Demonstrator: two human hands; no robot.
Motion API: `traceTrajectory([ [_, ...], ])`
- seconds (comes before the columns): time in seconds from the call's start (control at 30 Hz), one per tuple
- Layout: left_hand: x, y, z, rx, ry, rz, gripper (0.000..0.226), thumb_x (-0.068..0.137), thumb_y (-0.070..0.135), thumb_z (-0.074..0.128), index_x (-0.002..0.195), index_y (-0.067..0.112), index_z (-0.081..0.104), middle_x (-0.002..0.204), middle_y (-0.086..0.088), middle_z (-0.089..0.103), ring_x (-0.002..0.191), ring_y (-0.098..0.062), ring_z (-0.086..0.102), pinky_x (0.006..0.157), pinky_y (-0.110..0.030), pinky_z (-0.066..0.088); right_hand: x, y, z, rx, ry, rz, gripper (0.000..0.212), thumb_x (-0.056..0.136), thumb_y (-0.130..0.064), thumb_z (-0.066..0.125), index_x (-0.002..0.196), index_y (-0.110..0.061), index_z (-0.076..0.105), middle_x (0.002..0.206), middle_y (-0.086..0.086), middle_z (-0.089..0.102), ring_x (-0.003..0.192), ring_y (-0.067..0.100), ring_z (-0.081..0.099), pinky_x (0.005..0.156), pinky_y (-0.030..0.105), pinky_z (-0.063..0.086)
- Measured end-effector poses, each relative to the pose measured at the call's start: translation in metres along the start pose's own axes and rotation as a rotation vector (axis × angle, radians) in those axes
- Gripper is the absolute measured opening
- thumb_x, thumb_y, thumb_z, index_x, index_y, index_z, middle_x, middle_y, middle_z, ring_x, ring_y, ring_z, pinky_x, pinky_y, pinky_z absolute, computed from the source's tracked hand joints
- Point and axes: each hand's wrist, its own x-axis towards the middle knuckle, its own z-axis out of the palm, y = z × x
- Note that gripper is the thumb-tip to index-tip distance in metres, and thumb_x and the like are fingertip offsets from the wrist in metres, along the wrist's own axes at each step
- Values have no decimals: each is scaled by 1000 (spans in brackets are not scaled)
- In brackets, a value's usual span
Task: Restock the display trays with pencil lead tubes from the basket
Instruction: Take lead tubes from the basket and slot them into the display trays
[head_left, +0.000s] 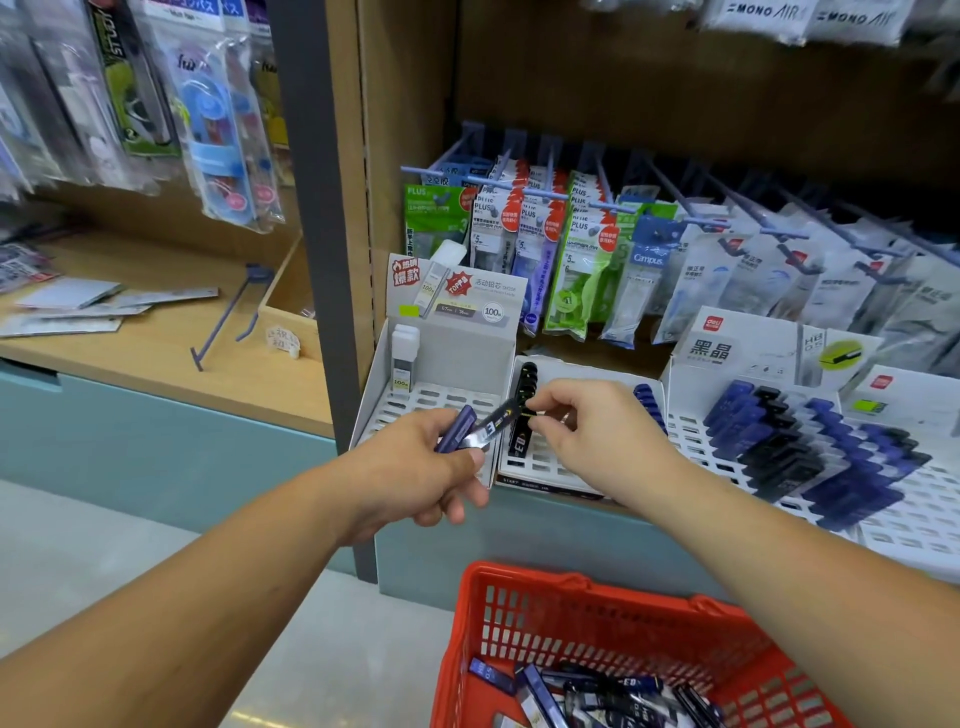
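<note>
Restocking caught mid-step at the shelf. Gripped two lead tubes fanned in left hand (415, 467): a blue tube (457, 428) and a black tube (493, 423), probably as a small ready supply, sparing a reach to the basket for each one. Pinched with right hand (597, 441), thumb and forefinger closed at the far tip of the black tube, seemingly on that tube; could not rule out a tube of the black row (525, 384) just behind. Hands close together, not touching, over the middle tray (545, 462). Judged as a hand-off of the black tube to the right hand for slotting into that row, colour matched to column. Noted blue row (649, 402) at that tray's right side, partly hidden by the right hand. Left tray (431, 400) nearly bare, white tubes (404, 358) only; right tray (909, 493) well filled. Found red basket (519, 571) low in front of the shelf, with many loose tubes (597, 686) inside, so much left to place.
</note>
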Motion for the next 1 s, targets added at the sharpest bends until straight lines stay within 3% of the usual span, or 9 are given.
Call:
traceTrajectory([
  [0.1, -1, 3, 2, 24, 3, 10, 8, 108, 20, 54, 113, 18, 59, 91, -17, 78, 52, -15, 51, 47, -24, 34, -2, -3, -4, 7, 14, -18, 21, 91, -21, 70, 107, -34, 74, 89, -12, 66, 76, 13, 60, 78, 38, 57],
  [0.23, -1, 6, 3, -1, -6, 37, 11, 107, 21, 56, 116, 19, 62, 86, -11, 76, 52, -13, 49, 48, -22, 34, -11, -19, -15, 342, -55, 77, 37, 87, 2, 60, 94, -33, 72, 85, -4, 73, 67, 24, 67, 66, 38, 57],
  [0.37, 0, 8, 7, -39, 6, 63, 16, 107, 19, 56, 121, 14, 61, 86, -12, 74, 53, -14, 51, 48, -22, 35, -12, -19, -24, 423, -18, 115, 13, 90, -10, 74, 87, -22, 76, 68, -4, 71, 59, 15, 64, 58, 35, 55],
  [0.5, 3, 12, 8, -205, 96, 121, 14, 107, 14, 54, 118, 5, 55, 97, -18, 75, 52, -15, 54, 45, -21, 36, -17, -15, -25, 503, -133, 229, 7, 92, -10, 74, 86, -8, 71, 73, 12, 70, 58, 16, 65, 53, 31, 56],
  [0.6, 6, 15, 8, -178, 129, 141, 13, 108, 18, 53, 111, 6, 56, 97, -15, 77, 49, -13, 48, 45, -20, 38, -23, -10, -20, 469, -231, 291, 10, 92, -17, 75, 86, -9, 72, 72, 9, 70, 55, 10, 63, 52, 24, 52],
  [0.73, 5, 16, 12, 21, 135, 198, 10, 105, 18, 59, 107, 10, 65, 80, -4, 77, 48, -13, 41, 44, -22, 40, -22, -14, -16, 321, -86, 158, 18, 83, -17, 84, 97, -23, 74, 84, -5, 71, 51, -3, 53, 53, 10, 39],
  [0.83, 4, 21, 16, 66, 121, 247, 10, 102, 21, 64, 104, 13, 71, 62, 5, 66, 46, -8, 40, 44, -21, 39, -19, -23, -19, 437, -109, 43, 30, 84, -9, 80, 97, -35, 71, 73, -9, 65, 51, 2, 47, 52, 19, 40],
  [0.9, 4, 23, 17, 41, 139, 255, 10, 102, 24, 65, 109, 19, 71, 69, -1, 70, 46, -8, 40, 44, -21, 39, -17, -24, -18, 441, -106, 11, 35, 89, -2, 74, 108, -31, 71, 69, -8, 56, 50, 3, 50, 51, 21, 43],
  [1.0, 7, 19, 15, -4, 195, 136, 17, 102, 37, 63, 115, 27, 60, 70, -4, 70, 44, -10, 39, 42, -22, 35, -16, -18, -15, 523, -43, 85, 37, 94, 1, 67, 117, -27, 63, 68, -2, 53, 57, 22, 65, 55, 35, 58],
])
